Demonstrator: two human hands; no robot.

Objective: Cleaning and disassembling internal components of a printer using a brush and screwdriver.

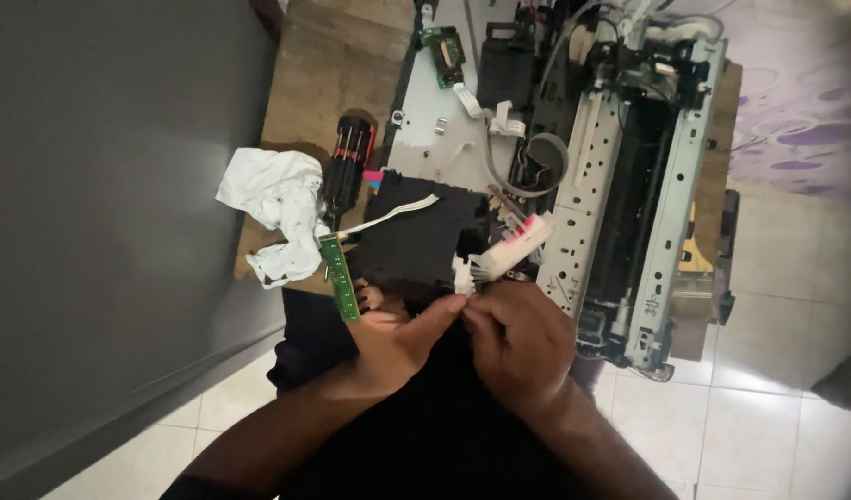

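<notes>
Our right hand (pixel 518 343) pinches the white tube bundle (pixel 504 255), slanting up-right from the black block (pixel 416 245) our left hand (pixel 397 343) grips.

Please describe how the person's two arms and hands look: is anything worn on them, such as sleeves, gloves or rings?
Both hands are bare: the left hand and the right hand have no gloves, and no ring or watch can be seen in the dim light. Both forearms are uncovered. Only at the bottom edge, on the left arm, a dark sleeve edge seems to begin.
</notes>
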